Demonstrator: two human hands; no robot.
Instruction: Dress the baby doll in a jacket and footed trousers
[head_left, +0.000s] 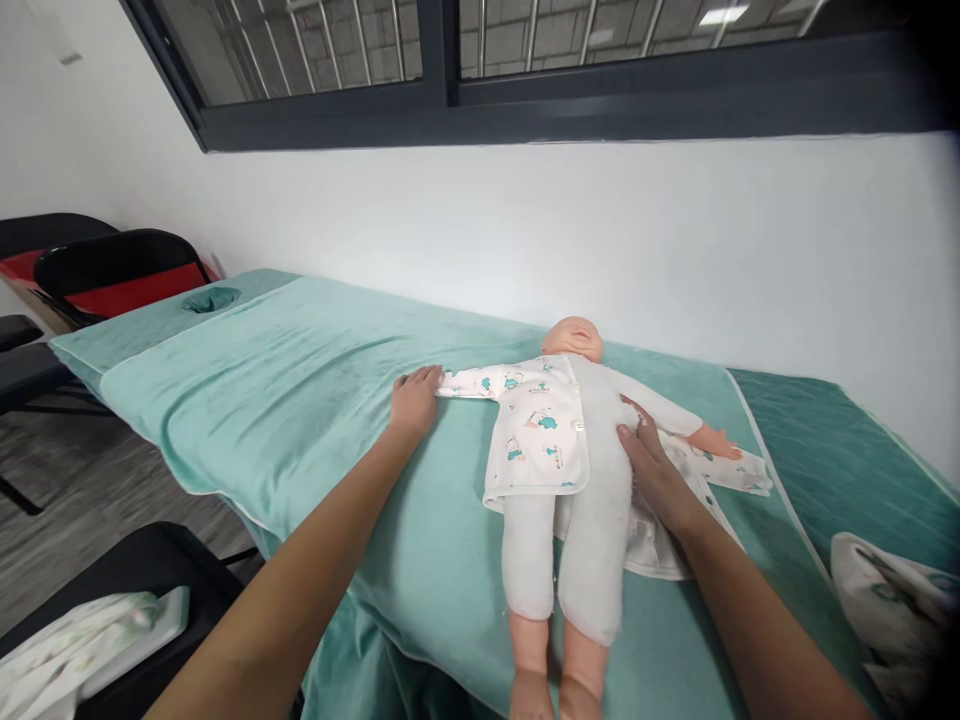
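Observation:
A baby doll [609, 480] with a white cloth body lies on its back, its feet toward me. One half of a white printed baby shirt [534, 425] covers its chest on the left, with that arm inside the sleeve [471, 383]. My left hand [416, 400] is closed at the sleeve's cuff; the doll's hand there is hidden. My right hand [651, 455] rests against the doll's right-hand side, thumb and fingers apart. Beneath and beside the doll, the shirt's other half lies spread, its empty sleeve [742, 472] under the doll's bare hand [714, 440].
A green sheet [300, 400] covers the bed, which stands along a white wall under a window. White printed cloth [892, 600] lies at the lower right. On a black chair [157, 560] at the lower left are folded cloths [90, 640]. More chairs [124, 265] stand at the far left.

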